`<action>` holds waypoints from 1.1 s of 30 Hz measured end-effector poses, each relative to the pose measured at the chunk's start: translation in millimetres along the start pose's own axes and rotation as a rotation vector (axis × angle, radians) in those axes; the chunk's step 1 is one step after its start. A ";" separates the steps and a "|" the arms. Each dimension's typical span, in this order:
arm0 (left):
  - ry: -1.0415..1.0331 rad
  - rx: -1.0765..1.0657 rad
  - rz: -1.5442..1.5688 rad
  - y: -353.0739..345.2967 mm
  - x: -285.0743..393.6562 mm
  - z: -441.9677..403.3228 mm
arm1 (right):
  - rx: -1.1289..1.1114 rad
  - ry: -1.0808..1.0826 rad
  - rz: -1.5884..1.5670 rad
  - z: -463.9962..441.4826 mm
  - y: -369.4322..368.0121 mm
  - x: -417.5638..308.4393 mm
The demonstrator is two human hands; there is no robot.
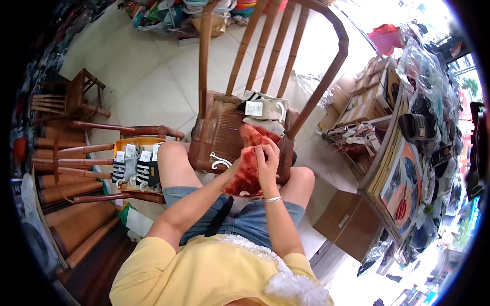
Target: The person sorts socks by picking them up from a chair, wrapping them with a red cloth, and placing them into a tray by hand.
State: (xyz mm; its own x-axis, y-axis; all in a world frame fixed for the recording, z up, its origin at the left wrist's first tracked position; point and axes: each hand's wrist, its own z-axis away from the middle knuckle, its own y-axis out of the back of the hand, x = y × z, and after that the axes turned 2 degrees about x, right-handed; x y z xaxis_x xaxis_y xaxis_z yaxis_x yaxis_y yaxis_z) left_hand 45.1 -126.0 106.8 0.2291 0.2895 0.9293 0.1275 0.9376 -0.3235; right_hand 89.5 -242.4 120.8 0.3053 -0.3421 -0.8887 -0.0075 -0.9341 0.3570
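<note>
A red fuzzy sock [246,173] is held up over my lap, with a small white hook at its lower edge. My right hand [268,159] pinches the sock from its right side, the thumb and fingers closed on the fabric. My left hand [236,166] reaches behind the sock from the left; its fingers are hidden by the fabric. Just beyond my hands, light-coloured socks [275,108] with a white label lie on the seat of a wooden chair [217,135]. White plastic hooks [220,161] rest at the seat's near left edge.
To my left, a second chair [87,153] holds a yellow tray [148,140] of labelled socks [131,166]. A small wooden chair [81,97] stands farther off. Cardboard boxes [339,224] and a loaded table [393,178] flank my right. Bagged goods [158,18] sit at the back on the tiled floor.
</note>
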 end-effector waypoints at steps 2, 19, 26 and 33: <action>-0.188 0.046 -0.351 4.7 8.5 25.4 | -0.082 0.021 -0.107 -12.2 -10.4 -2.4; -0.258 0.315 -0.225 -6.0 19.2 55.4 | -0.094 0.164 0.049 6.7 -2.2 -36.2; 0.030 0.416 -0.048 0.3 54.4 73.0 | -0.026 -0.552 -0.913 -11.5 -1.5 14.3; -0.087 0.365 -0.032 -18.7 47.7 69.7 | 0.068 -0.181 -0.191 -7.3 -4.8 -11.7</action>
State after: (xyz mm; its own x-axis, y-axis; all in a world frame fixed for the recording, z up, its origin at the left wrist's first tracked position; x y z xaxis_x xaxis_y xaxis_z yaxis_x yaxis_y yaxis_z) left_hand -13.6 -116.3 169.6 0.1457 0.2596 0.9547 -0.2225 0.9488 -0.2241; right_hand 92.9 -233.2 131.6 0.1327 -0.1664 -0.9771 -0.0322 -0.9860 0.1635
